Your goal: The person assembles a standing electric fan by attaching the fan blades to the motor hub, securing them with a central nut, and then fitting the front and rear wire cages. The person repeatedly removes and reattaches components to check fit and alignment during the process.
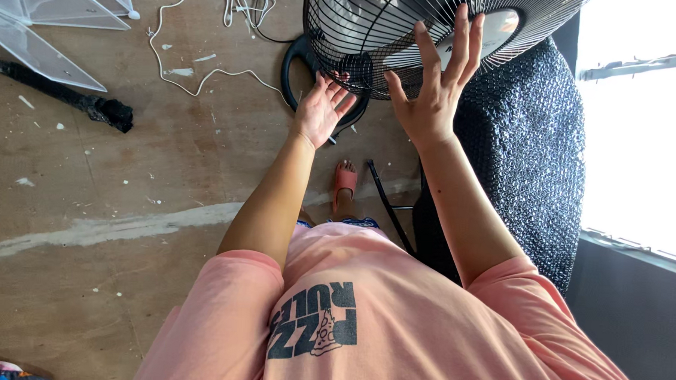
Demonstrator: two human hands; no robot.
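Head view showed us standing over a pedestal fan (pixel 403 35) on the worn brown floor (pixel 91 174), its black wire guard tilted up toward us. Our left hand (pixel 322 111) was spread open, fingers apart, just at the lower rim of the guard and above the fan's round black base (pixel 294 65); it clamped on nothing. Our right hand (pixel 435 85) was likewise open, palm toward the grille, fingers splayed and resting near or against the wires; we could not tell whether it truly touched.

We judged that the guard wanted even support from both sides, palms flat on the rim rather than fingers poked between wires. A white cable (pixel 201 39) lay looped nearby, and a dark bubble-wrapped bundle (pixel 527 144) crowded our right side.
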